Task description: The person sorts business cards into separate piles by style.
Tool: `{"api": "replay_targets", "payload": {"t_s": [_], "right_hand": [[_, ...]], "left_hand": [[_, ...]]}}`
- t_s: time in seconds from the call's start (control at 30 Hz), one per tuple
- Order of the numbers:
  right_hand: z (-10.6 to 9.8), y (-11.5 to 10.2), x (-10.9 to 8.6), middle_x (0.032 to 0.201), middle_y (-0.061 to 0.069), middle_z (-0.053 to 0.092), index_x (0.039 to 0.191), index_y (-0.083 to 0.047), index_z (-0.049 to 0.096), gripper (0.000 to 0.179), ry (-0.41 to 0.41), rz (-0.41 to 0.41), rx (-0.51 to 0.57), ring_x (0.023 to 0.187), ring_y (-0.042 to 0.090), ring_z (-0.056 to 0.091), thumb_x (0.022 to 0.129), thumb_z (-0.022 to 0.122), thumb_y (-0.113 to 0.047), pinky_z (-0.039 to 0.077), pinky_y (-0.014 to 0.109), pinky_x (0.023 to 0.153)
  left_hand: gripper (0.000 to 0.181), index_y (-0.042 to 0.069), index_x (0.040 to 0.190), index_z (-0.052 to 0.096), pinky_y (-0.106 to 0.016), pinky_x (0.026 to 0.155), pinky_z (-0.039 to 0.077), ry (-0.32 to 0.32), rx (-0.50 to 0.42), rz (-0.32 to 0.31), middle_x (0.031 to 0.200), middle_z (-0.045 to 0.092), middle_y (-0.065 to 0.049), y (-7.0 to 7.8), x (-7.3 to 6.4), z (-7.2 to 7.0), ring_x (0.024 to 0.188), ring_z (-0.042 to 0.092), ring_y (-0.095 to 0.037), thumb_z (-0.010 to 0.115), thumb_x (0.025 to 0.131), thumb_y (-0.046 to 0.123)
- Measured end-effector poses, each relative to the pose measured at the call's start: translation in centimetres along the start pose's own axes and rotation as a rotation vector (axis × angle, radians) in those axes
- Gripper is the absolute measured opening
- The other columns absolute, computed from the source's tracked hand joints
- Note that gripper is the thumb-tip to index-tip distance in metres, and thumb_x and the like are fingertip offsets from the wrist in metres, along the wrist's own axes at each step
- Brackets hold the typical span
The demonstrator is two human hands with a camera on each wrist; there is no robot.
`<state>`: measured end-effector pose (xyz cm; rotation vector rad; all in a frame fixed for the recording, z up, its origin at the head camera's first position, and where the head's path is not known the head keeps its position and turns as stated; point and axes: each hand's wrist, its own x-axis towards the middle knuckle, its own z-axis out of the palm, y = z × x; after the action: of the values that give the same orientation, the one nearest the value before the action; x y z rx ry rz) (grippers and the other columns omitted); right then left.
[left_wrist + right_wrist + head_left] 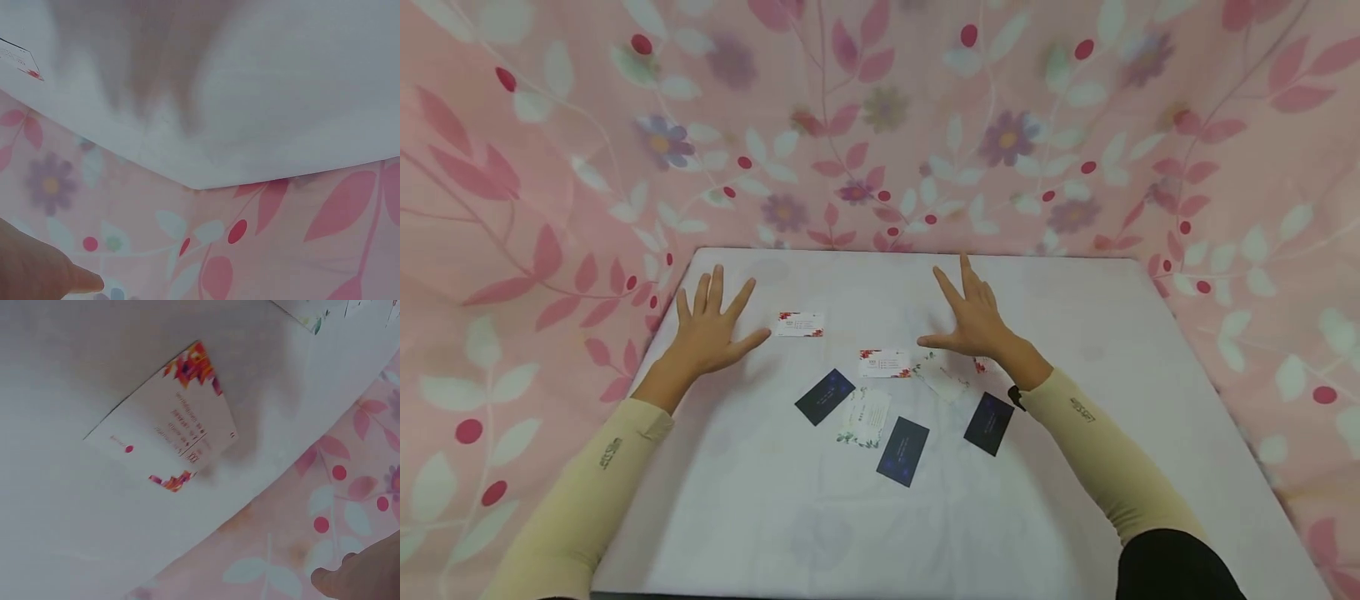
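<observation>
1. dark card (903, 452): just right of the near leafy card (863, 418).
2. red card (883, 363): just beyond the near leafy card; lowered, a hand could brush it askew.
3. right hand (976, 323): beyond that card, rightward; fingers spread, holding nothing.
4. left hand (707, 331): beyond it, leftward; likewise spread, empty.

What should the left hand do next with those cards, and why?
Maybe the left hand could reach right to the closest red-cornered white card: its fingers are spread and hold nothing, and no other card lies nearer to that hand.
</observation>
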<state>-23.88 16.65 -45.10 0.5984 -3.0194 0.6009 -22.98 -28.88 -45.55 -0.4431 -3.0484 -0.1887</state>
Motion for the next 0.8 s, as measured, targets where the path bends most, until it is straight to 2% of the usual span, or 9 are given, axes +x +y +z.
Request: {"api": "replay_targets", "payload": {"t_s": [0.23,0.47,0.8], "right_hand": [[-0.1,0.9,-2.4,0.162,0.006,-0.030,0.160,-0.031,0.002,0.116,0.005,0.046,0.020,0.153,0.039,-0.005,0.075,0.070,-0.070,-0.001,0.063,0.119],[0.1,2.1,-4.2,0.163,0.008,-0.026,0.160,-0.028,0.006,0.114,0.016,0.055,0.014,0.153,0.039,-0.005,0.075,0.070,-0.069,0.002,0.066,0.118],[1.0,2.6,-6.1,0.163,0.009,-0.027,0.160,-0.028,0.002,0.120,0.011,0.065,-0.019,0.152,0.041,-0.004,0.072,0.071,-0.071,0.001,0.067,0.117]], "left_hand": [[0.092,0.033,0.160,0.003,-0.073,0.110,-0.011,-0.001,-0.003,0.011,0.163,-0.024,-0.016,0.5,-0.9,0.0,0.151,-0.016,-0.042,0.046,0.088,0.073],[0.094,0.033,0.160,0.003,-0.072,0.110,-0.013,0.025,-0.019,0.037,0.163,-0.022,-0.016,0.9,-1.7,-0.3,0.151,-0.016,-0.041,0.050,0.087,0.072],[0.096,0.037,0.159,0.005,-0.070,0.112,-0.012,0.018,-0.002,0.106,0.164,-0.020,-0.014,2.5,-2.0,1.3,0.152,-0.012,-0.040,0.051,0.084,0.075]]}}
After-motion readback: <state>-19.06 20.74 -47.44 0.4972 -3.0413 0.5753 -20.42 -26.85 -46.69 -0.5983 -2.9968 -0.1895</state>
